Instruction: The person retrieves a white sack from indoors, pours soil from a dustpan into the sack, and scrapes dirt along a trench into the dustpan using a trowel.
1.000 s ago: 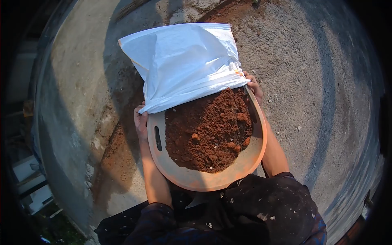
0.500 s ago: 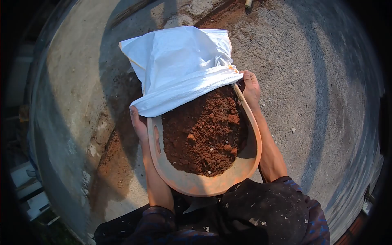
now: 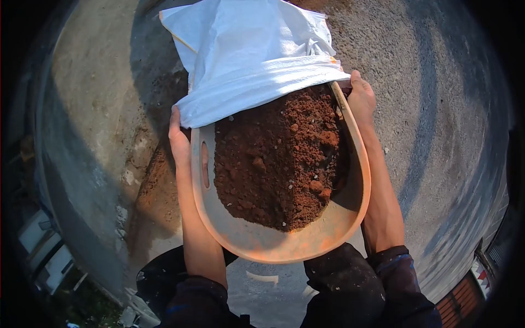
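A white woven sack [image 3: 251,49] covers the far end of an orange-rimmed scoop-shaped pan [image 3: 284,249]. Reddish-brown soil [image 3: 279,158] is heaped in the pan, its far part hidden under the sack's mouth. At the left corner of the sack mouth, my left hand [image 3: 178,136] is closed on the sack's edge beside the pan. My right hand [image 3: 362,98] pinches the opposite corner of the sack mouth, near the pan's right rim.
Rough concrete ground [image 3: 394,54] surrounds the pan. Reddish soil stains [image 3: 156,202] mark the floor at the left. My dark, speckled trousers [image 3: 344,279] show below the pan. A brick-red slatted surface [image 3: 462,300] is at the lower right.
The sack and both hands have shifted toward the top of the view. My hands are farther apart, and the sack mouth is stretched wider. Floor now shows between my legs.
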Demonstrator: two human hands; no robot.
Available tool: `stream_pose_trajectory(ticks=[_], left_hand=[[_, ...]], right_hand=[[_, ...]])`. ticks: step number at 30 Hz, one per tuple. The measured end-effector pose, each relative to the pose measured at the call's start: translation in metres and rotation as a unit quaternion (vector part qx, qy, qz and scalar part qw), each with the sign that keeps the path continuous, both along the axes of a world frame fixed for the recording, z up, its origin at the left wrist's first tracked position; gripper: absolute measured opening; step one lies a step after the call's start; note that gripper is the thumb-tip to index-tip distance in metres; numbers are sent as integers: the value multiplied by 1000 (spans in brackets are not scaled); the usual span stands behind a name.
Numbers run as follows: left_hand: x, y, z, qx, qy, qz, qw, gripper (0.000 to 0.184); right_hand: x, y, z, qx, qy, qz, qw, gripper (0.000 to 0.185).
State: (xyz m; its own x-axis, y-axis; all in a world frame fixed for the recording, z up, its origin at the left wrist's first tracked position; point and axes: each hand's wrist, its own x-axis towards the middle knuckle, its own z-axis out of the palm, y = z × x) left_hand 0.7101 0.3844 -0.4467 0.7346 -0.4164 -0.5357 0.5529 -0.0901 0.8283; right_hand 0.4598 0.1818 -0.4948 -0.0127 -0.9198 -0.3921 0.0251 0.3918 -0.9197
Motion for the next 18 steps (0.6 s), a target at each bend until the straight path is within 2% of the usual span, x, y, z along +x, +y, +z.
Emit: stream_pose_trajectory(ticks=[2,4,6,7,8,9,10,12,14,15,18], left_hand=[[-12,13,22,52,72,29,996,53],[-33,30,49,73,89,42,992,53],[-46,48,69,131,109,46,984,54],[-49,59,75,147,116,62,980,52],[-51,71,79,98,124,53,986,51],[-52,78,92,119,136,32,983,50],[-54,87,107,143,149,12,978,50],[-56,98,135,179,175,20,968,50],[-60,106,155,218,164,5,962,50],[-62,116,160,184,174,32,967,48],[-62,147,172,173,196,26,965,46]], right_hand=[[-11,19,23,43,24,-18,999,33],[-25,39,50,-39,145,16,989,35],[-37,60,72,-87,189,36,977,35],[-43,71,77,-83,162,41,982,35],[-46,81,86,-79,133,45,987,34],[-51,89,103,-22,123,49,991,34],[-58,99,117,-14,128,50,990,34],[-70,114,142,67,197,61,976,37],[-78,134,166,87,256,47,962,37],[-82,141,179,94,294,46,950,37],[-98,164,200,107,285,62,951,39]])
